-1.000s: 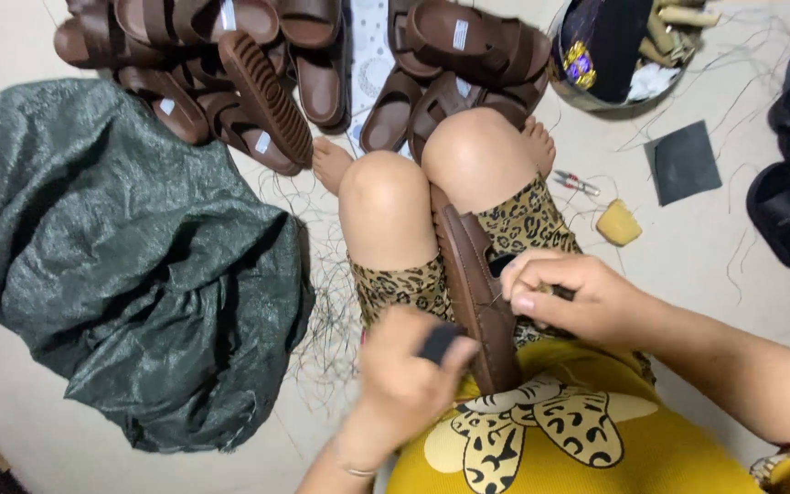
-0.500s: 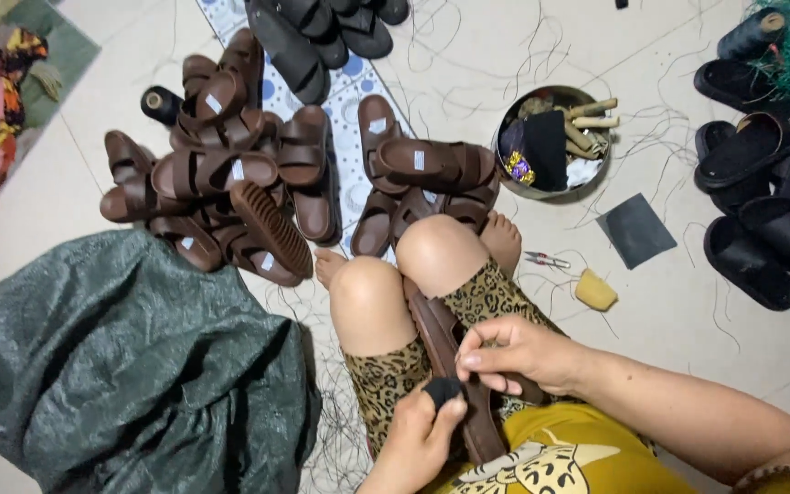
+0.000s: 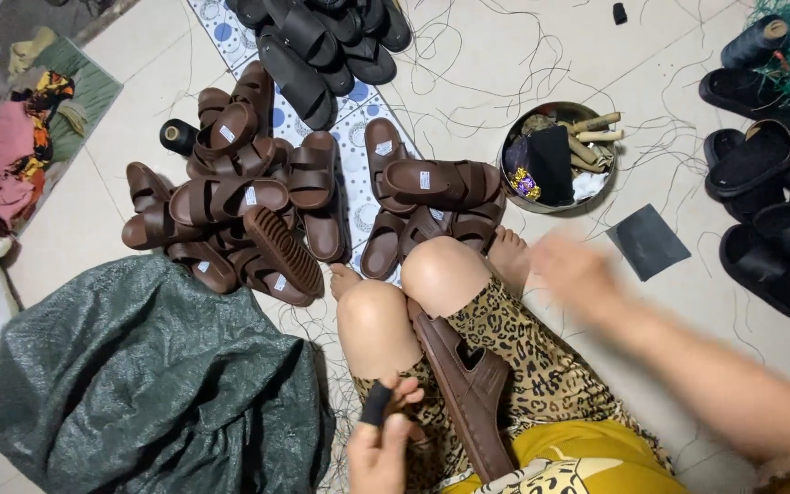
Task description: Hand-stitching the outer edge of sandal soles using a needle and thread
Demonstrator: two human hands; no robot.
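Brown sandal held between the knees, lower centre of the frame.

The sandal (image 3: 468, 393) is laid along the lap. A small black piece (image 3: 376, 403) is pinched by the left hand (image 3: 381, 448) at the bottom centre. The right hand (image 3: 578, 270), blurred at centre right beside a black sheet (image 3: 647, 241), is seen above the floor; its grip cannot be told.

Ahead of you on the floor lies a heap of brown sandals (image 3: 249, 206), partly over a patterned mat (image 3: 358, 137). Black sandals (image 3: 322, 37) pile up beyond it, and more black ones (image 3: 779, 192) sit at your right. A round metal tin (image 3: 516, 197) holds what look like rolls and scraps. A dark square piece (image 3: 648, 241) lies near it, and a green sack (image 3: 139, 375) bulges at your left.
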